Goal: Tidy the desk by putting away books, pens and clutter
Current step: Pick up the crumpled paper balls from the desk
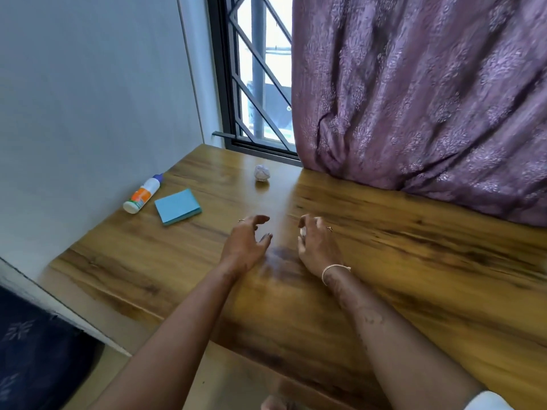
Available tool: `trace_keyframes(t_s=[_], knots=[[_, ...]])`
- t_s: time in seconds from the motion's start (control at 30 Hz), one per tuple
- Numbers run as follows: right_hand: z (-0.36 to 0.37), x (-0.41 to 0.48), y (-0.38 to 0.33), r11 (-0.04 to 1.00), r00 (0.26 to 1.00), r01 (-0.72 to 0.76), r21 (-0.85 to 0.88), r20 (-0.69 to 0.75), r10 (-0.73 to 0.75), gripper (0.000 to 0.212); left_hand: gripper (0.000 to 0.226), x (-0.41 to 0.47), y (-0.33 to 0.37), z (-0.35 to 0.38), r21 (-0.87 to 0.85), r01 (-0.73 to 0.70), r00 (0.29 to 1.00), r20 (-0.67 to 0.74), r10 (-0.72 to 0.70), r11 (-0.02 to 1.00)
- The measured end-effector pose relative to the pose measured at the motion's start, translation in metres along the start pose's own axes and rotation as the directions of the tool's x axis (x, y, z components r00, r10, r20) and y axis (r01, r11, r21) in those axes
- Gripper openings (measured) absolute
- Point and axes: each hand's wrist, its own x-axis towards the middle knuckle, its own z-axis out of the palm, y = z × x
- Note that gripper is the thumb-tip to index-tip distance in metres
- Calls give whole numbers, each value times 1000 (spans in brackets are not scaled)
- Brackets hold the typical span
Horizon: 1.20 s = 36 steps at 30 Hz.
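Brown wood makes up the table [399,261], and two bare arms reach over its near edge. The left hand [245,244] hangs just above the wood with its fingers loosely bent and nothing in it. The right hand [318,247] is next to it, a little apart, and its fingers curl round a small white lump [302,232]. The lump looks like scrunched paper, but most of it is hidden, so I cannot be sure.

Farther off on the left lies a blue pad of sticky notes [177,206], flat on the table. It should be light and a bit floppy, so pinching it by two edges would keep the sheets together. Just past it, by the wall [88,99], a white bottle [143,193] with an orange label and a blue cap lies on its side. It is round and smooth, so it may roll. A grip round the middle looks best.

Farther still, near the window [260,69], sits a paper ball [262,173]. It is likely very light and soft, and can be squeezed anywhere. A purple curtain [414,99] hangs down onto the far right of the table.
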Motion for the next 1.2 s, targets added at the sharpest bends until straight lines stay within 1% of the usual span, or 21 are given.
trace_keyframes(t_s=[0.1,0.2,0.27,0.33,0.47,0.57,0.67,0.73,0.83,0.97,1.1,1.2], knots=[[3,33,2,999,998,-15,34,-63,17,29,39,37,-2,3,28,11,1000,-15,-10,1000],[9,68,8,997,997,-26,79,-65,31,39,35,75,-4,5,43,20,999,-38,-18,999],[15,90,13,996,997,-24,88,-66,30,38,36,99,-7,7,49,31,998,-65,-28,998],[21,106,16,997,999,-14,78,-39,17,33,43,122,-12,10,91,43,998,-54,-39,995],[36,124,25,996,999,26,88,33,-29,28,70,166,-19,21,195,157,986,23,-164,968],[49,126,31,994,1000,15,105,-20,-13,26,77,195,-19,32,208,197,980,1,-201,958],[57,124,34,992,992,81,102,-106,-70,26,78,217,-19,42,247,183,983,-12,-185,952],[59,126,36,989,989,105,108,-112,-93,27,78,229,-20,46,273,159,987,-15,-161,949],[61,128,38,988,989,111,104,-108,-100,26,74,240,-20,50,286,162,986,-3,-169,944],[61,127,37,988,987,120,97,-114,-109,27,65,244,-24,55,312,156,987,-16,-158,937],[60,127,37,991,991,99,94,-96,-90,24,58,241,-27,52,273,123,992,-27,-120,954],[57,126,37,990,997,66,128,-57,-59,21,60,234,-25,52,178,60,998,-2,-60,982]])
